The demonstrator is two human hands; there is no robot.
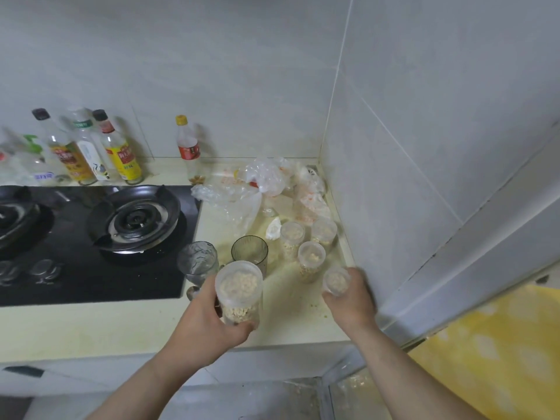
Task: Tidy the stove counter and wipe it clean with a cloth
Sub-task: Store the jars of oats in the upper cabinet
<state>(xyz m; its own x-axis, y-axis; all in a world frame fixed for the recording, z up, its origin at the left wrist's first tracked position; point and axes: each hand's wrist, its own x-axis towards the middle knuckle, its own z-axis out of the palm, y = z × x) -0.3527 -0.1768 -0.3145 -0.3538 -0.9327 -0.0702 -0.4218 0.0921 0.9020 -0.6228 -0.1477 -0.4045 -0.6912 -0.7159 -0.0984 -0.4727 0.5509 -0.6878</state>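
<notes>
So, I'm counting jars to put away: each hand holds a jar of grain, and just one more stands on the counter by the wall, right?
Not quite. The head view shows three more on the counter by the wall, not one: back left jar, back right jar, front jar. The rest holds: the left hand grips the left-hand jar, the right hand the right-hand jar.

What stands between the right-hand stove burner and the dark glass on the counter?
A clear glass stands there, close beside the dark glass; the head view shows it.
</notes>
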